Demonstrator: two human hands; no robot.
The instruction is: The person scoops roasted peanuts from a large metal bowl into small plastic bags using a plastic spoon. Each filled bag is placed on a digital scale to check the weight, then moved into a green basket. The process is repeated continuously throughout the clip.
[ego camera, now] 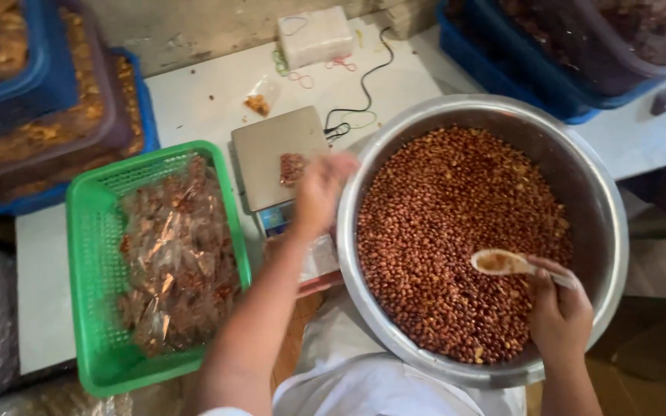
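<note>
Right hand: our right hand is closed around the handle of a spoon, its scoop held above the peanuts.
Left hand: our left hand is blurred over the scale; we cannot tell if the fingers are spread or pinching.
Small bag: a small bag of nuts lies on the scale plate.
Doing it well: we think small scoops and a steady plate give a true weight.
Edges: the metal bowl hangs over the front edge of the counter.
Room: the green basket leaves only a narrow gap beside the scale.
</note>
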